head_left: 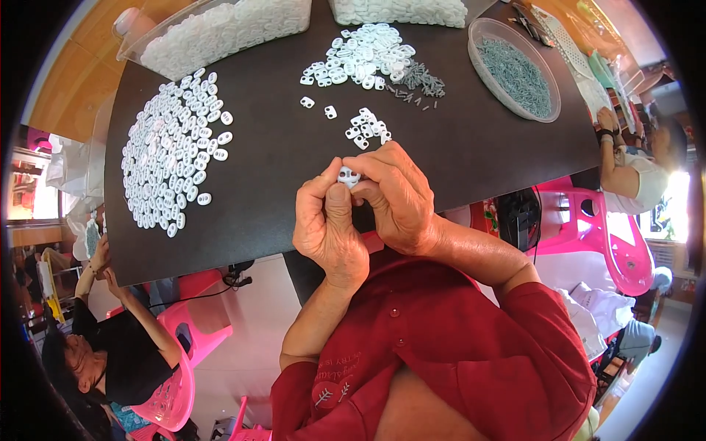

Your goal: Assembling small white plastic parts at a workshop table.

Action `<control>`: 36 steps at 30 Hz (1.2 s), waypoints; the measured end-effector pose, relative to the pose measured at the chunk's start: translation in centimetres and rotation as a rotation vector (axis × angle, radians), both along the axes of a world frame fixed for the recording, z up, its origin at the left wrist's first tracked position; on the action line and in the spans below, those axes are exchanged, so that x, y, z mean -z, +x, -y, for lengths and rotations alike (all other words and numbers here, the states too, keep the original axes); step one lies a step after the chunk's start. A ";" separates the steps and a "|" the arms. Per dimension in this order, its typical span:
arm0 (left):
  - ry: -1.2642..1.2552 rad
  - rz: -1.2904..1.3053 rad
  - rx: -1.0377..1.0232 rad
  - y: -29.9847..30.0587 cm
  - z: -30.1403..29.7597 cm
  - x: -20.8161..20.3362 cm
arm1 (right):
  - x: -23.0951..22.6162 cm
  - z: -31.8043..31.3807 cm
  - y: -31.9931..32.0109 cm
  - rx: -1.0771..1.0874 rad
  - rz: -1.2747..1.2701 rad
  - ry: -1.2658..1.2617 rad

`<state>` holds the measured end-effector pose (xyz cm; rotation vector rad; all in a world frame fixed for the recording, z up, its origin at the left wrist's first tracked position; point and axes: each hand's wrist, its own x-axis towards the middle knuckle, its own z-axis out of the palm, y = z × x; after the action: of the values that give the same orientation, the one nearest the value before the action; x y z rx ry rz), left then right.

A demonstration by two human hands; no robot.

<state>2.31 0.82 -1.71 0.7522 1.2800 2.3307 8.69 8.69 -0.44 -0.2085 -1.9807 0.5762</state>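
Above the near edge of the dark table [471, 147], my left hand [327, 220] and my right hand [401, 195] meet, both closed on one small white plastic piece with holes [348, 176]. Thumbs and fingertips pinch it from both sides and cover much of it. Just beyond my fingers lies a small cluster of similar white pieces [365, 126]. Two single pieces [330, 112] lie to its left. Farther back is a larger heap of white pieces [360, 55], touching a small heap of grey pins [423, 79]. Many oval white pieces with holes [165, 154] spread over the left of the table.
A clear box [129, 53] full of white pieces stands at the far left, with another full container [401, 13] at the back. A round tray [557, 92] holds grey-green pins. Seated people [129, 360] work at left and right, near pink plastic chairs [625, 250].
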 end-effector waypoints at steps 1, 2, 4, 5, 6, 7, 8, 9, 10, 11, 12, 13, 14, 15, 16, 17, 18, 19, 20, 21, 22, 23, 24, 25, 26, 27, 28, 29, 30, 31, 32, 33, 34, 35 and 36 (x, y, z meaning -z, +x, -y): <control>0.005 -0.004 0.012 -0.1 0.0 0.2 | 0.0 0.0 0.0 0.000 -0.001 0.002; 0.009 -0.008 0.023 -0.1 0.0 0.2 | 0.0 0.1 -0.1 0.008 0.009 -0.018; 0.010 0.022 0.016 -0.1 0.0 -0.2 | -0.1 0.2 -0.1 0.014 0.017 -0.036; 0.010 0.053 0.012 -0.2 0.0 -0.5 | -0.4 0.3 -0.1 0.012 0.027 -0.073; 0.013 0.052 0.012 -0.2 0.0 -0.7 | -0.6 0.5 -0.1 0.009 0.037 -0.109; 0.000 0.038 -0.010 -0.3 0.0 -0.8 | -0.7 0.6 0.0 0.009 0.035 -0.107; -0.014 0.025 -0.035 -0.2 0.1 -0.9 | -0.8 0.8 0.2 0.006 0.047 -0.165; -0.013 0.024 -0.035 -0.2 0.2 -1.0 | -0.9 0.9 0.4 0.003 0.059 -0.223; -0.011 0.035 -0.008 -0.2 0.4 -1.1 | -0.9 1.0 0.4 0.003 0.058 -0.223; -0.008 0.046 0.021 -0.2 0.4 -1.2 | -0.8 1.0 0.4 -0.004 0.050 -0.247; -0.008 0.045 0.023 -0.2 0.5 -1.2 | -0.7 1.0 0.5 -0.010 0.042 -0.271; -0.006 0.031 0.045 -0.4 0.5 -1.1 | -0.6 1.0 0.5 -0.009 0.041 -0.273; -0.005 0.016 0.066 -0.5 0.5 -1.0 | -0.5 0.9 0.6 -0.011 0.042 -0.262; -0.007 0.015 0.067 -0.6 0.5 -0.9 | -0.4 0.8 0.6 -0.013 0.043 -0.252; -0.007 0.009 0.073 -0.6 0.5 -0.7 | -0.3 0.8 0.6 -0.012 0.042 -0.256; 0.000 0.003 0.082 -0.6 0.5 -0.7 | -0.3 0.7 0.6 -0.008 0.037 -0.214; 0.003 0.003 0.085 -0.6 0.4 -0.6 | -0.4 0.7 0.7 -0.004 0.032 -0.173; 0.003 -0.011 0.067 -0.6 0.4 -0.6 | -0.4 0.7 0.7 -0.001 0.031 -0.169; -0.003 -0.024 0.046 -0.6 0.3 -0.5 | -0.2 0.5 0.6 -0.005 0.023 -0.132; -0.005 -0.024 0.046 -0.5 0.2 -0.5 | -0.2 0.4 0.5 -0.009 0.015 -0.093; 0.004 -0.008 0.048 -0.5 0.1 -0.4 | -0.2 0.3 0.3 -0.009 0.015 -0.094; 0.011 0.009 0.050 -0.4 0.1 -0.3 | -0.3 0.3 0.2 0.001 0.004 -0.071; 0.010 0.010 0.050 -0.4 0.1 -0.3 | -0.3 0.3 0.2 0.011 -0.006 -0.046; 0.007 0.010 0.035 -0.3 0.1 -0.2 | -0.3 0.3 0.1 0.010 -0.005 -0.046; 0.004 0.010 0.020 -0.3 0.1 -0.1 | -0.2 0.3 0.1 0.021 0.000 -0.031; 0.005 0.011 0.019 -0.3 0.2 0.0 | -0.1 0.3 0.1 0.031 0.006 -0.015; -0.016 -0.019 0.013 -0.4 0.3 0.1 | -0.1 0.3 0.1 0.030 0.007 -0.014; -0.038 -0.049 0.008 -0.4 0.4 0.2 | 0.0 0.3 0.1 0.028 0.013 0.003; -0.037 -0.048 0.008 -0.4 0.3 0.2 | 0.0 0.3 0.1 0.025 0.019 0.021; -0.009 -0.067 -0.003 -0.3 0.2 0.1 | -0.1 0.3 0.1 0.025 0.020 0.022; 0.017 -0.087 -0.013 -0.2 0.2 0.1 | -0.3 0.4 0.0 0.039 0.013 0.048; 0.018 -0.087 -0.014 -0.1 0.1 0.1 | -0.4 0.5 0.0 0.054 0.005 0.074; 0.019 -0.121 -0.028 0.0 0.1 0.0 | -0.4 0.4 0.0 0.054 0.005 0.075; 0.021 -0.156 -0.042 0.1 0.1 0.0 | -0.4 0.4 -0.1 0.056 -0.009 0.091; 0.022 -0.158 -0.042 0.1 0.0 0.0 | -0.3 0.3 -0.1 0.058 -0.023 0.106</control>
<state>2.43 0.87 -1.74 0.9414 1.3490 2.3619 8.56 8.40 -0.12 -0.1922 -1.9701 0.4327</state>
